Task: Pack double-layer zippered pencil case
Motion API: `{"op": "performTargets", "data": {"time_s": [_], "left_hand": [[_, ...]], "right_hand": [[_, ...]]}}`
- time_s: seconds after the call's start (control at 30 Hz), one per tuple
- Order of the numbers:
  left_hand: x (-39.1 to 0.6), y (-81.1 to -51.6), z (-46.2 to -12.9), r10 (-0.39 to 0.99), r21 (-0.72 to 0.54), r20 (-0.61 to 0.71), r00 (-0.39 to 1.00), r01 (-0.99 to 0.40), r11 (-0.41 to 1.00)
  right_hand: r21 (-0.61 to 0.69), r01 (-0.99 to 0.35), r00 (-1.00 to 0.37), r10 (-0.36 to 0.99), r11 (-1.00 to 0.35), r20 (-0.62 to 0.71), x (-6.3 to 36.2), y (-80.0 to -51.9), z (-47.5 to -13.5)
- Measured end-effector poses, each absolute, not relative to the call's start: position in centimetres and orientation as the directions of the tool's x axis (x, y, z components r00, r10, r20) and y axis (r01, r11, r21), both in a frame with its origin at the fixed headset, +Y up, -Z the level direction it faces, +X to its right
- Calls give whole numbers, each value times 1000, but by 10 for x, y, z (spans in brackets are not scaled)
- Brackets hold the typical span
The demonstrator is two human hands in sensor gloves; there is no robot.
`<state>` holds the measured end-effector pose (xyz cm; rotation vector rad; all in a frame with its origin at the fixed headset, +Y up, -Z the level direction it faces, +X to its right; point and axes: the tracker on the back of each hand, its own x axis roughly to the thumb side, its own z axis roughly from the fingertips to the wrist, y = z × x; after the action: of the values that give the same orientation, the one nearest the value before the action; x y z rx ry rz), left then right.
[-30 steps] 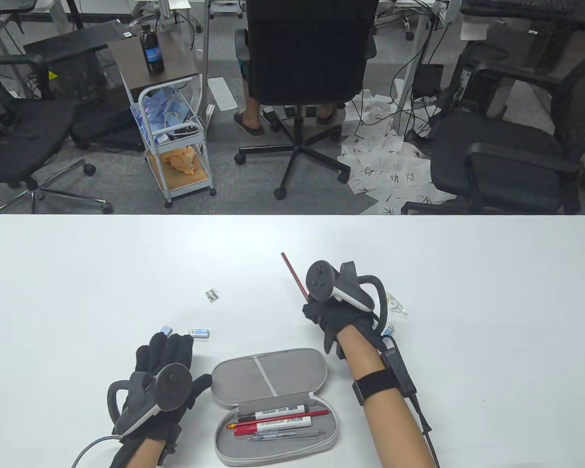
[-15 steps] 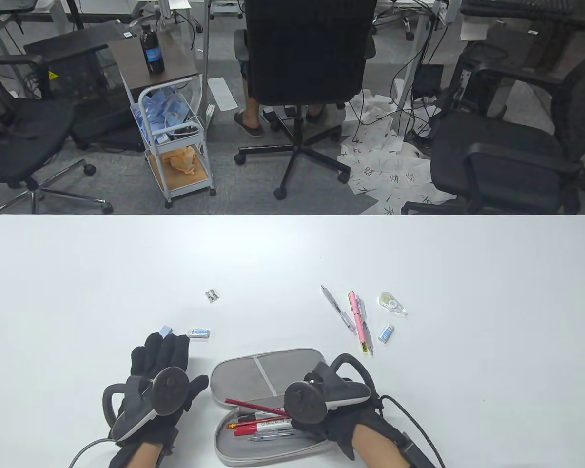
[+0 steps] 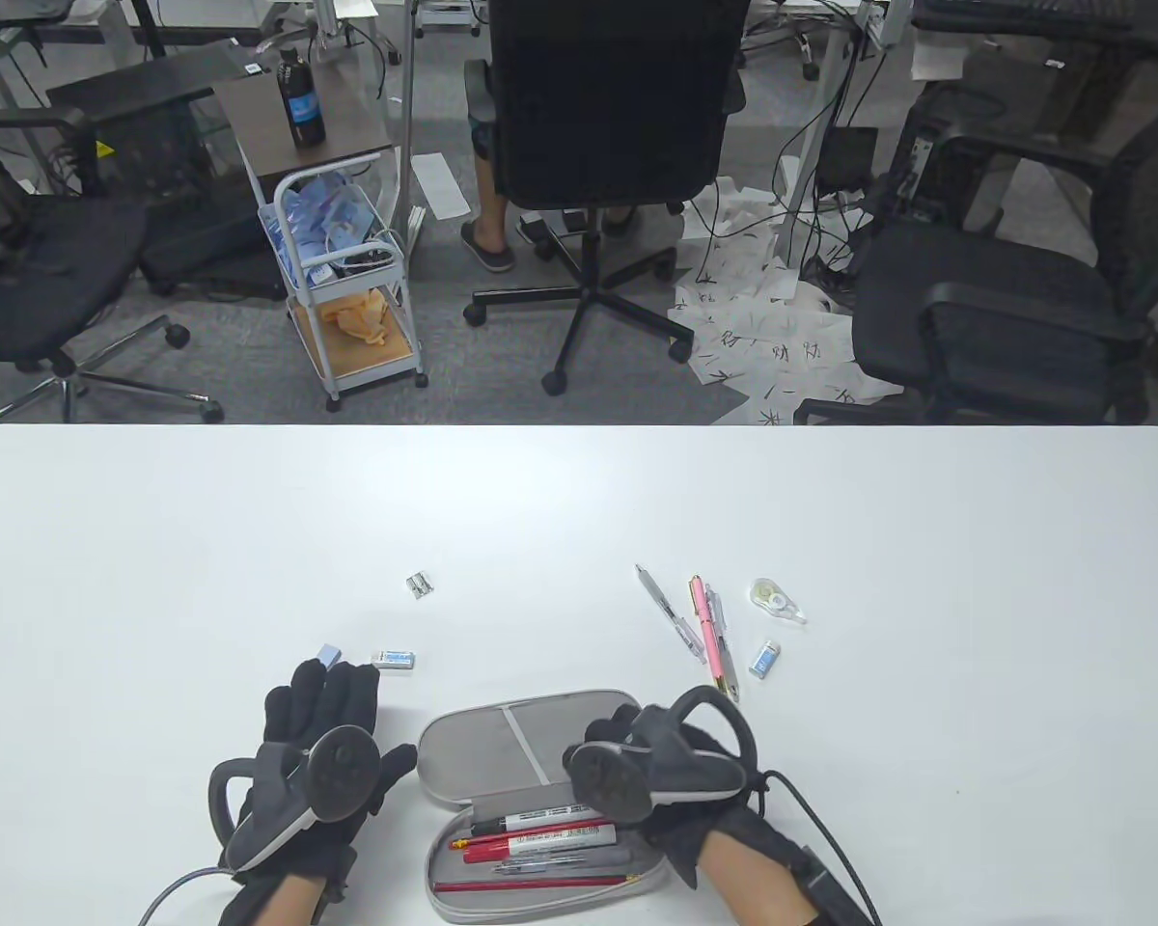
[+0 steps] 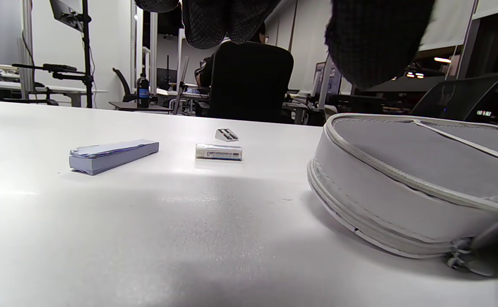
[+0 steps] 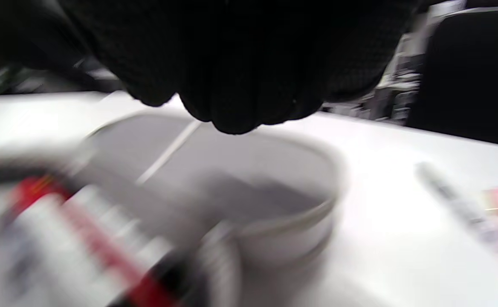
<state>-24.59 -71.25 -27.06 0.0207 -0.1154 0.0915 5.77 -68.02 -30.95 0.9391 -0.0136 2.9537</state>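
Table view, with both wrist views. The pencil case [image 3: 540, 805] lies open at the near edge of the worktop [image 3: 579, 502], its lid [image 3: 521, 738] folded back toward the far side. A red pencil [image 3: 536, 883] now lies along the near wall of the lower tray, beside the markers [image 3: 540, 830] already stowed; half a second ago it was still angled above the tray under the right hand [image 3: 675, 781], and a second ago that hand was out at the loose pens, carrying it. The pencil is therefore judged placed, one more item packed.

The right hand hovers over the tray's right end with nothing seen between its fingers — released, though the right wrist view is motion-blurred and its fingertips hang dark over the lid. The left hand [image 3: 318, 762] rests flat and spread on the worktop just left of the case, gripping nothing.

Still to pack: to the right of the case, a clear pen [image 3: 666, 610], a pink pen [image 3: 709, 632], a small eraser [image 3: 764, 659] and a correction tape [image 3: 777, 600]; to the left, beyond the left hand, a blue block [image 4: 112, 155], a white eraser [image 4: 218, 152] and a sharpener [image 4: 227, 134].

Room for moving — the pens lie near the right hand with open surface between. The case's near wall sits close to the worktop's near edge, so a push toward the person could tip it off.
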Motion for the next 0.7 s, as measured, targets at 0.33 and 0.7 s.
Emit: {"op": "performTargets", "data": {"time_s": [0.33,0.7], "left_hand": [[-247,-715,-272,77,18,94,993,-79,997],[-248,-717,-275,96,7,96,991,-97,995]], "right_hand": [[37,70,-995,-68,-997,68,100,-686,-443],[304,246,-966,-260,-920,-3,82,-743,-478]]}}
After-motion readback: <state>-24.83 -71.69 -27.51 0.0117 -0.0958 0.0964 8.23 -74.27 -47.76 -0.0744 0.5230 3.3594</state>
